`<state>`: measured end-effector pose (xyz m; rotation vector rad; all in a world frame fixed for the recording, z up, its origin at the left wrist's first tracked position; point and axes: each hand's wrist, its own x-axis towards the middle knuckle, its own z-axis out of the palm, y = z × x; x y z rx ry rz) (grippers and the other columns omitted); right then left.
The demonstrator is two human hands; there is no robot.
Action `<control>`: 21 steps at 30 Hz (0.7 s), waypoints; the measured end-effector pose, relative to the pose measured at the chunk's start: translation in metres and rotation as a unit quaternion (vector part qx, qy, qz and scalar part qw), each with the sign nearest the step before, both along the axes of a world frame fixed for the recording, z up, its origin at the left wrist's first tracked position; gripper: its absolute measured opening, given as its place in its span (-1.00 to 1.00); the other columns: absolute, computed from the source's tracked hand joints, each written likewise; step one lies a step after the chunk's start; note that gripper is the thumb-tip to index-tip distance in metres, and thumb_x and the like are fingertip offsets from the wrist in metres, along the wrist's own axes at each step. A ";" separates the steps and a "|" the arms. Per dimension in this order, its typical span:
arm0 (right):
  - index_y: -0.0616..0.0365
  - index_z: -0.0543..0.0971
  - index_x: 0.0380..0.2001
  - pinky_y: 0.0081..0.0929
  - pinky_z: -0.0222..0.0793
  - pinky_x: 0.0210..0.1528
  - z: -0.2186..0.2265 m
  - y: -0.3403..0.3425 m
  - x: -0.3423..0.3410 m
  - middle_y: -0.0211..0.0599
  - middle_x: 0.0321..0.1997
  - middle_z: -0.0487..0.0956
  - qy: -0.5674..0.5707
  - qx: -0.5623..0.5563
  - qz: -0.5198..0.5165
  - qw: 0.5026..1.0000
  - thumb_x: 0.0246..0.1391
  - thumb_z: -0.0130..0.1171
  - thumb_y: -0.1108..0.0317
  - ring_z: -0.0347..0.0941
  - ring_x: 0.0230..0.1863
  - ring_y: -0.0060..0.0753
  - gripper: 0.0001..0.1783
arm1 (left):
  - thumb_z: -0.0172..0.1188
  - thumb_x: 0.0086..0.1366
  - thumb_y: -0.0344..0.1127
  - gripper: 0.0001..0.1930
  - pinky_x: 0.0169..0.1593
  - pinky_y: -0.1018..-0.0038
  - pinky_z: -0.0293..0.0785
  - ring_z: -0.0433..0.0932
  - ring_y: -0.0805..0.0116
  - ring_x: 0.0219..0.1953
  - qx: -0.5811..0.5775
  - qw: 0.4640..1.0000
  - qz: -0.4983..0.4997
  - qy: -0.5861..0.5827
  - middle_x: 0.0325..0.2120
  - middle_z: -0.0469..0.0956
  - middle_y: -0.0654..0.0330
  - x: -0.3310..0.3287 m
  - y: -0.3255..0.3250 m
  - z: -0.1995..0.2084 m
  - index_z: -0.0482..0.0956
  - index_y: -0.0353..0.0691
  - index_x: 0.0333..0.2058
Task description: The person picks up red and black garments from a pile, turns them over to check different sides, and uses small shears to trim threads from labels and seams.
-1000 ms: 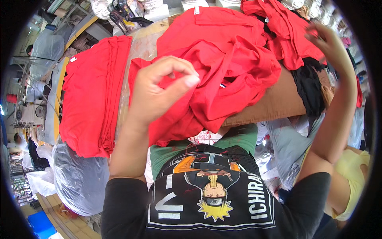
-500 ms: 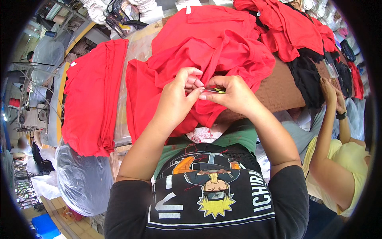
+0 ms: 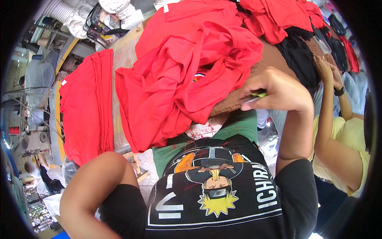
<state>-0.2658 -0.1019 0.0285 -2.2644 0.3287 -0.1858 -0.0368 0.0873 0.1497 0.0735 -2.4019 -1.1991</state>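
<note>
the right hand (image 3: 278, 89) is curled narrow around a small tool (image 3: 260, 95) with a yellow-green part, its finer details too blurred to tell; the hand hangs over the near edge of a brown covering (image 3: 271, 59), and no cloth is in its grip. the left hand is out of view, so i cannot tell whether it is wide, narrow or holding anything; only its bent arm (image 3: 93, 185) shows, well to the left of the right hand and lower. just left of the right hand a crumpled red garment (image 3: 171, 83) lies in loose folds, with a small blue-and-white patch (image 3: 199, 75) showing among them. farther left, well apart from the hand, is a stack of folded red cloth (image 3: 85, 107). beyond the hand and to its right are black cloth (image 3: 297, 53) and another red heap (image 3: 274, 18); right of the hand, a co-worker's two hands (image 3: 327, 67) are close together.
</note>
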 end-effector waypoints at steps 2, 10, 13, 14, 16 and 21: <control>0.25 0.62 -0.37 -0.42 0.40 -0.38 -0.014 0.004 0.022 -0.16 -0.50 0.59 0.026 -0.007 -0.016 1.000 -0.05 0.35 0.28 0.52 -0.49 -0.27 -0.75 | 0.21 0.17 -0.32 -0.82 -0.20 0.49 0.45 0.54 0.38 -0.31 -0.020 0.999 -0.047 -0.003 -0.38 0.57 0.16 -0.012 0.002 0.005 0.57 -0.32 -0.31; 0.15 0.60 -0.26 -0.34 0.41 -0.31 -0.118 0.029 0.094 -0.10 -0.46 0.58 -0.147 0.092 -0.268 0.948 0.02 0.26 0.26 0.52 -0.38 -0.25 -0.76 | 0.16 0.14 -0.38 -0.89 -0.27 0.47 0.46 0.55 0.31 -0.38 0.055 0.996 0.058 0.036 -0.46 0.57 0.15 0.011 -0.008 -0.035 0.58 -0.30 -0.40; 0.19 0.60 -0.34 -0.50 0.38 -0.36 -0.091 0.026 0.081 -0.22 -0.53 0.56 -0.100 0.037 -0.241 0.965 0.03 0.26 0.39 0.47 -0.46 -0.58 -0.87 | 0.14 0.13 -0.40 -0.90 -0.29 0.47 0.46 0.56 0.28 -0.40 0.109 0.932 0.341 0.050 -0.49 0.57 0.15 0.029 0.000 -0.069 0.58 -0.29 -0.44; 0.19 0.60 -0.34 -0.44 0.38 -0.39 -0.067 0.023 0.068 -0.22 -0.54 0.55 -0.030 0.004 -0.206 0.978 0.01 0.25 0.41 0.49 -0.48 -0.51 -0.87 | 0.13 0.13 -0.40 -0.90 -0.30 0.46 0.46 0.56 0.27 -0.41 0.127 0.873 0.467 0.056 -0.50 0.57 0.15 0.034 0.004 -0.079 0.58 -0.29 -0.45; 0.19 0.60 -0.38 -0.44 0.38 -0.42 -0.034 0.018 0.028 -0.22 -0.54 0.56 -0.030 -0.056 -0.145 0.987 -0.02 0.24 0.44 0.49 -0.52 -0.42 -0.90 | 0.20 0.20 -0.38 -0.88 -0.23 0.55 0.33 0.43 0.48 -0.32 0.117 0.768 0.627 0.060 -0.37 0.49 0.19 0.038 -0.006 -0.103 0.50 -0.30 -0.36; 0.27 0.59 -0.37 -0.45 0.44 -0.31 0.042 0.025 -0.062 -0.12 -0.45 0.60 0.042 -0.033 -0.119 0.991 -0.31 0.29 0.60 0.58 -0.39 -0.15 -0.72 | 0.36 0.04 -0.38 -0.77 -0.08 0.50 0.40 0.54 0.34 -0.24 -0.100 0.716 0.683 -0.102 -0.33 0.57 0.18 0.023 -0.049 -0.140 0.54 -0.25 -0.31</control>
